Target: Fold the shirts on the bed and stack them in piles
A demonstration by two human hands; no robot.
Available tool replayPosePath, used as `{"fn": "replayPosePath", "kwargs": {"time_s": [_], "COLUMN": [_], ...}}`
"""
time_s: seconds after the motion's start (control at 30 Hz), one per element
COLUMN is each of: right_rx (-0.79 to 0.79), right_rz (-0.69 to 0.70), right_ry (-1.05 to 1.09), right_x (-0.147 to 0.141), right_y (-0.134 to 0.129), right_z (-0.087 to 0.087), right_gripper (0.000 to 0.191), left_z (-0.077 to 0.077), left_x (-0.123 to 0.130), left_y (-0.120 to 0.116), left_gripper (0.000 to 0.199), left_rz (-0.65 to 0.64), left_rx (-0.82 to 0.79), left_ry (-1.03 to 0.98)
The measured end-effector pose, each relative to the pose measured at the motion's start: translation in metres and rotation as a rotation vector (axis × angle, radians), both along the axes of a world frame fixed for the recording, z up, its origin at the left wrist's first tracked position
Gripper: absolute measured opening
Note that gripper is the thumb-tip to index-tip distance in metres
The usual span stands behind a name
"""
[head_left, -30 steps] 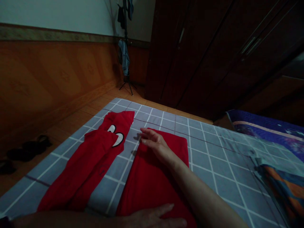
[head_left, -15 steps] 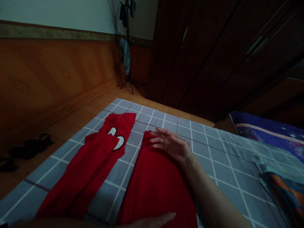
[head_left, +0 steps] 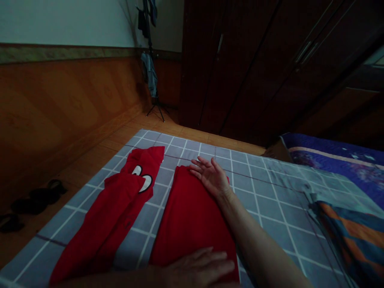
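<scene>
Here, sheet [head_left: 150, 224] strip between two red garments [head_left: 192, 224] [head_left: 111, 212]

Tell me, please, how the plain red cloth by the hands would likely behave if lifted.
The red cloth would probably sag, as it looks like soft, faintly creased fabric. It should be fairly light for its size, since it lies low on the checked sheet. Rolling seems unlikely, given its flat shape.

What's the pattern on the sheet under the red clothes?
White grid lines on grey; the sheet shows in the head view.
</scene>
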State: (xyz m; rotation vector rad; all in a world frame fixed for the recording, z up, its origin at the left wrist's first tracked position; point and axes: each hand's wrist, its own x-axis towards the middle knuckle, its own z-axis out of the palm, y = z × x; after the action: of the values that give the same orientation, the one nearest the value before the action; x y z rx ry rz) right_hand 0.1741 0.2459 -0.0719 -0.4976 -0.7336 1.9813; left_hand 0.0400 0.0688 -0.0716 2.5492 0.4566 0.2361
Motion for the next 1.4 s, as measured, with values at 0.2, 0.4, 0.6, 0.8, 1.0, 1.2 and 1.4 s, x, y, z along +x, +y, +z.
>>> {"fn": "replayPosePath", "kwargs": {"time_s": [0.2,0.4,0.6,0.8,1.0,1.2,1.4], "right_rx": [-0.012,-0.054,-0.023,0.005,0.002,0.042,0.217], "right_rz": [-0.115,-0.177,-0.236,-0.313,-0.32,-0.353,-0.327], "right_ry": [0.028,0.025,0.018,-0.04,-0.066,-0.164,-0.345], "right_x": [0.002,0.013,0.011,0.012,0.014,0.012,-0.002], "right_y": [0.006,0.014,0.01,0.013,0.019,0.015,-0.013], "right_z": [-0.005,-0.009,-0.007,-0.011,-0.014,-0.012,0.032], "right_gripper": [0.034,0.044,0.044,0.047,0.049,0.053,0.038], "left_z": [0.032,-0.005,-0.004,-0.013,-0.005,-0.015,-0.025], "left_x": [0.013,-0.008,-0.006,-0.022,-0.034,-0.047,-0.054], "left_y": [0.06,0.085,0.101,0.118,0.049,-0.001,-0.01], "left_gripper": [0.062,0.065,0.068,0.069,0.063,0.055,0.048], "left_rz": [0.31,0.575,0.76,0.968,0.977,1.039,1.224], "left_rx": [0.041,0.181,0.267,0.234,0.244,0.228,0.285], "left_ry": [0.094,0.223,0.293,0.332,0.31,0.329,0.135]}}
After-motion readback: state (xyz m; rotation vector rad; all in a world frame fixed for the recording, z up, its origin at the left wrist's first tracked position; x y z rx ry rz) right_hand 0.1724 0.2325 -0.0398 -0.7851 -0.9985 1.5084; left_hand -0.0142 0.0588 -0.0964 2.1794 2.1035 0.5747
